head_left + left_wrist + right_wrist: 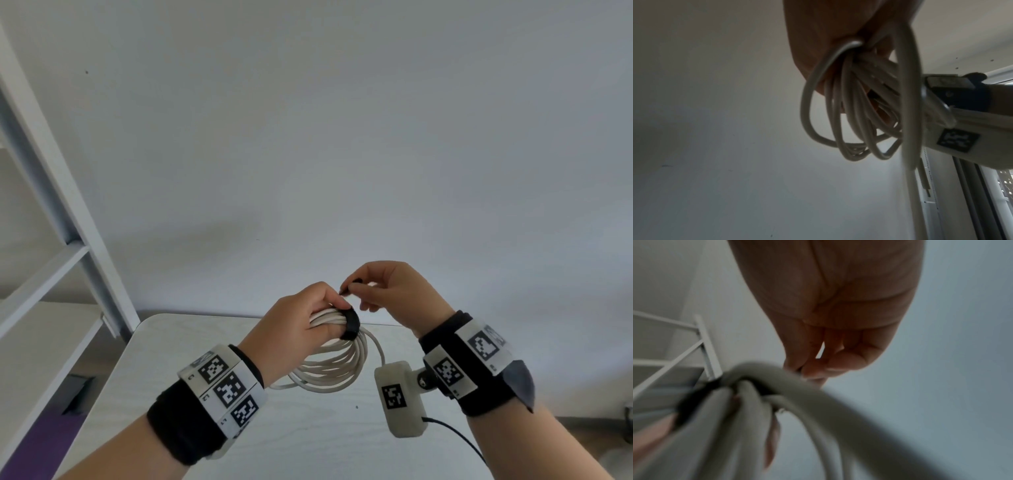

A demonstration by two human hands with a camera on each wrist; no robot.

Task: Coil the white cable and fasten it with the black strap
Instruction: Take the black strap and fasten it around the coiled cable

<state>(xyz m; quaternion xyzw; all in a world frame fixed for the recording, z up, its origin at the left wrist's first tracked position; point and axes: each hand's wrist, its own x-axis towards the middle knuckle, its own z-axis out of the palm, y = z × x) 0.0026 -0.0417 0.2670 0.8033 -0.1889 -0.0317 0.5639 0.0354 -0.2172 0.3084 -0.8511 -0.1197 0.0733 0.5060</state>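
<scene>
The white cable (337, 368) hangs in a coil of several loops above the pale table (308, 445). My left hand (305, 322) grips the top of the bundle, fingers curled round it. The black strap (351, 323) is wrapped round the bundle just right of those fingers. My right hand (356, 289) pinches the strap's free end (345, 290) above the coil. In the left wrist view the cable loops (855, 113) dangle below my left hand (838, 40). The right wrist view shows the blurred cable (777, 402), the strap (692, 404) and my right hand (818, 366) with fingertips pressed together.
A white shelf frame (61, 212) stands at the left against a plain wall. The table's rounded far corner (150, 322) lies below my hands. A thin black wire (459, 437) runs from the right wrist camera (399, 401).
</scene>
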